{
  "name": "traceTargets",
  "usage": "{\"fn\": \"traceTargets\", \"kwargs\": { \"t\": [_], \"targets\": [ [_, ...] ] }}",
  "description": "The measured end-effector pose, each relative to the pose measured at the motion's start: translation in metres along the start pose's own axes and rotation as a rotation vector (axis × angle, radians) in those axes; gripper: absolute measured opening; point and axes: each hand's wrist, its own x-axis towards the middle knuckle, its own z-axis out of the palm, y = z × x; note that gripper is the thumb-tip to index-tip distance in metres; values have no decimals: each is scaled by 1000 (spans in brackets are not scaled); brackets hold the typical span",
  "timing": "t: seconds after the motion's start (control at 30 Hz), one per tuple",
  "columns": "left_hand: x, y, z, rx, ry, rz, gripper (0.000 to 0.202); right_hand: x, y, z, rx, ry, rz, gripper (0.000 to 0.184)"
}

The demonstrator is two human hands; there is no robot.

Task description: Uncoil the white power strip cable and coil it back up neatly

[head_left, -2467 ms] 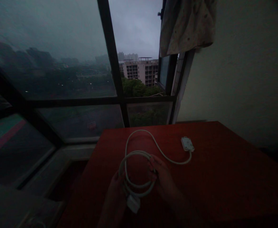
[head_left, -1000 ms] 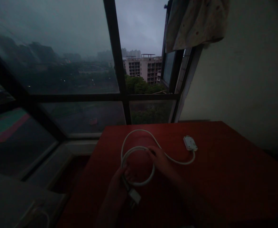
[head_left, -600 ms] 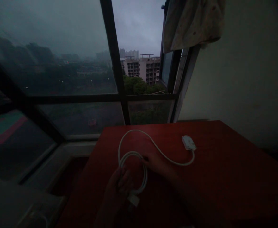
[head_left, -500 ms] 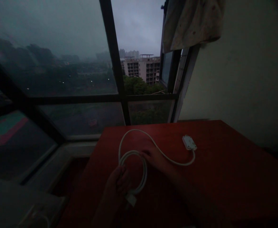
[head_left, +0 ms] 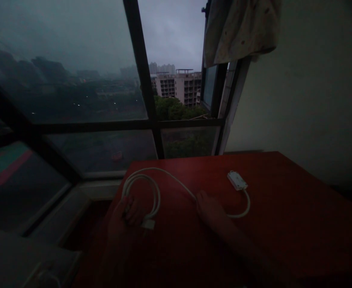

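Observation:
My left hand (head_left: 130, 214) is closed around the looped part of a white power cord (head_left: 158, 200), whose coils stand up beyond the fingers. Just right of that hand hangs the cord's pale plug (head_left: 148, 224). From the coils a single stretch of cord arcs over to my right hand (head_left: 209, 208), whose fingers are closed on it above the table. Past the right hand the cord bends round to a white power strip (head_left: 237, 180), which lies on the tabletop with its holes only faintly visible. Dim light blurs the finger details.
The reddish-brown table (head_left: 284, 208) reaches back to dark window frames (head_left: 97, 127). A patterned curtain (head_left: 244, 34) hangs at the upper right beside a pale wall (head_left: 308, 100). At the lower left is a pale surface (head_left: 19, 252) beside the table.
My left hand has moved left with the coils and plug. My right hand has left the coils and moved right, onto the loose stretch of cord. The power strip stays nearly in place.

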Motion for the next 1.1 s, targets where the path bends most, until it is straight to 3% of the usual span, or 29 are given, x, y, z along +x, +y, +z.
{"fn": "traceTargets", "kwargs": {
  "t": [0.13,0.23,0.37,0.57,0.67,0.8,0.93,1.1],
  "targets": [
    [13,1,16,-62,33,37,22,-25,-10,-8,-42,-73,-85,37],
    [25,-9,24,-59,64,57,23,-36,-15,-18,-34,-112,-198,33],
    [40,-30,20,137,69,12,31,-45,-15,-48,-22,-73,-351,26],
    [45,-54,20,496,-149,-109,35,-48,-15,-103,-8,43,-569,19],
    [43,-60,33,579,-245,-98,32,-44,-22,-120,15,104,-647,19],
    [41,-65,47,656,-284,-82,25,-34,-26,-134,19,165,-696,16],
    [40,-69,47,575,-355,-155,25,-16,-17,-141,63,236,-642,17],
    [38,-76,34,237,-522,-384,41,19,1,-136,162,303,-556,28]
  ]
}}
